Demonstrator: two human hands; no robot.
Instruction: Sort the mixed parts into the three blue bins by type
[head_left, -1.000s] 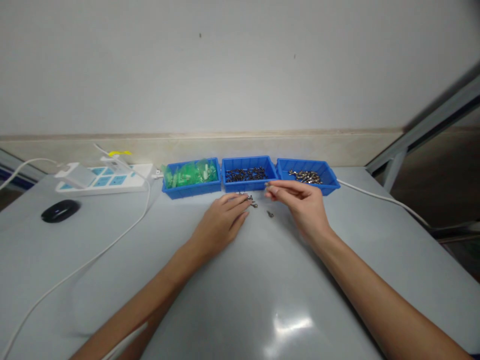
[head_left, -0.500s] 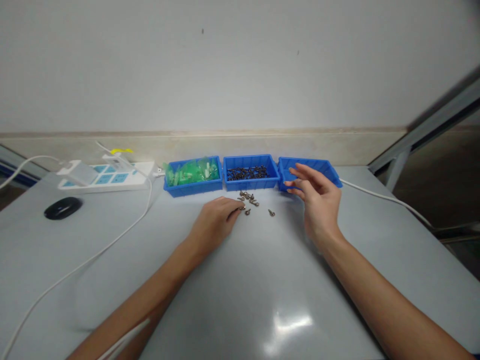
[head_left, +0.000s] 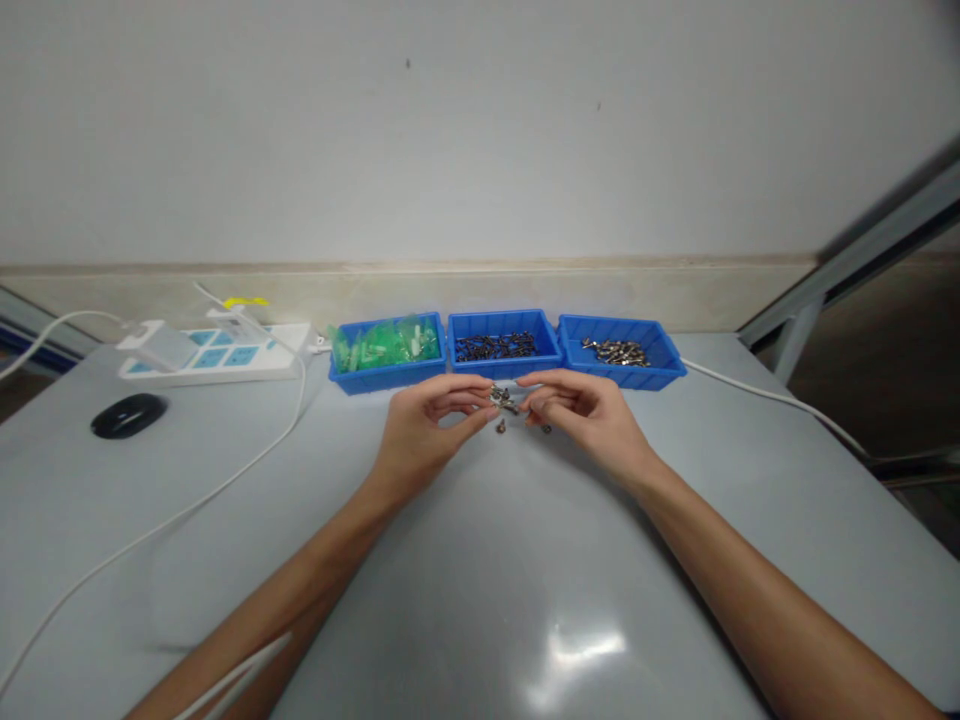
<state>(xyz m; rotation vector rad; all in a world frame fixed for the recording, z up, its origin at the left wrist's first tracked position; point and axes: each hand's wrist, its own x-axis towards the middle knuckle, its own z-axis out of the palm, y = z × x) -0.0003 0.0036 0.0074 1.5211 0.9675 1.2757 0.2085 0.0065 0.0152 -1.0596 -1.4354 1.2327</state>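
Note:
My left hand [head_left: 424, 425] is raised a little above the table, its thumb and fingertips curled around a small metal screw [head_left: 496, 396], which is partly lost against the pile behind. Facing it, my right hand [head_left: 589, 412] has its thumb and fingers bent but apart, with nothing clearly visible between them. Its fingertips are a short gap from those of my left hand. Loose screws [head_left: 505, 401] lie in a small pile behind and between the hands. One single screw [head_left: 501, 427] sits nearer to me, and another [head_left: 547, 429] is partly hidden under my right hand.
Three blue bins line the wall: the left bin [head_left: 386, 378] holds green plastic bags, the middle bin [head_left: 504, 368] dark screws, the right bin [head_left: 660, 375] shiny metal pieces. A power strip [head_left: 225, 370], a black mouse [head_left: 127, 415] and a white cable [head_left: 217, 497] are at left.
My right hand has moved left and down from in front of the right bin, uncovering the metal pieces there. My left hand has lifted slightly from the table, and the hands now face each other closely.

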